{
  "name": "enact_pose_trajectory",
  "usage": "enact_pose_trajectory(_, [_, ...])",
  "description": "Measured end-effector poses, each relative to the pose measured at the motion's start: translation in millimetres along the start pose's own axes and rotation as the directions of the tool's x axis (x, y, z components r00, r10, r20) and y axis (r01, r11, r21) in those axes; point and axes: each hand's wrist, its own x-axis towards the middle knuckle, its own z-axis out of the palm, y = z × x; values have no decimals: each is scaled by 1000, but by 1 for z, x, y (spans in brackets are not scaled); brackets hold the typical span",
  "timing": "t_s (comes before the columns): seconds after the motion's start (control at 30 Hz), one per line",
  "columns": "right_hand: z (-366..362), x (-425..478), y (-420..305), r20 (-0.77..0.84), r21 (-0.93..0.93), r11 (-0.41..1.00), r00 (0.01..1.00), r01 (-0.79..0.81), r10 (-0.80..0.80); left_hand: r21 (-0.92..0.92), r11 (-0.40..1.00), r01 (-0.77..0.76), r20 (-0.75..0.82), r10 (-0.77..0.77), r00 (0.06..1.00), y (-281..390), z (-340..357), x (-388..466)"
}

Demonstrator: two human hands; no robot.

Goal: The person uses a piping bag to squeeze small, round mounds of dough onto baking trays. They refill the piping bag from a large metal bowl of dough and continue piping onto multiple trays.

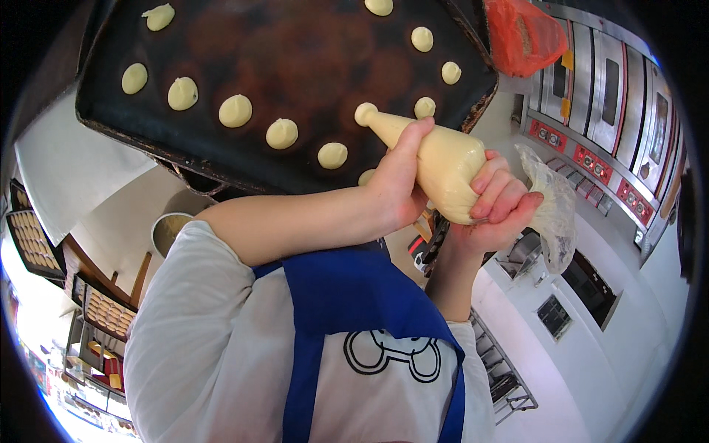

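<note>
A clear plastic piping bag (451, 160) full of pale yellow batter lies slantwise between my hands. My right hand (501, 202) grips its gathered upper end, and the loose plastic hangs out past my fist. Lower down, my left hand (399, 174) holds the bag's side, thumb over the top. The narrow tip points down at a dark baking tray (299, 83), where a fresh batter mound (365, 114) meets it. Several round mounds (235, 111) line the near side of the tray, and others (422, 39) run along its right side. My left hand partly hides one mound (366, 176).
Deck ovens (609, 105) with red control panels stand at the right. A red plastic bag (523, 39) sits beyond the tray's right corner. At left are a metal pot (171, 230) and trays of small baked rounds (108, 313). A metal rack (504, 376) stands at lower right.
</note>
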Motion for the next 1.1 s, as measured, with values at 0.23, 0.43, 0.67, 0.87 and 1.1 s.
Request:
enact_pose_trajectory(0.23, [7, 5, -4, -88, -139, 990, 996, -22, 10, -4, 999, 33, 14, -33, 999, 5, 4, 0])
enact_pose_trajectory(0.43, [18, 10, -2, -45, -21, 992, 991, 127, -128, 41, 999, -34, -9, 34, 999, 21, 24, -17])
enact_pose_trajectory(0.67, [46, 30, 12, 213, 61, 993, 971, 102, -113, 123, 950, -287, 101, 276, 956, 45, 16, -33])
enact_pose_trajectory(0.87, [66, 30, 19, 184, -123, 986, 979, 114, -90, 19, 990, -140, 100, 137, 985, 60, 11, -32])
enact_pose_trajectory(1.1, [72, 29, 14, 130, -165, 983, 990, 81, -60, -41, 993, -107, 102, 111, 989, 58, 8, -31])
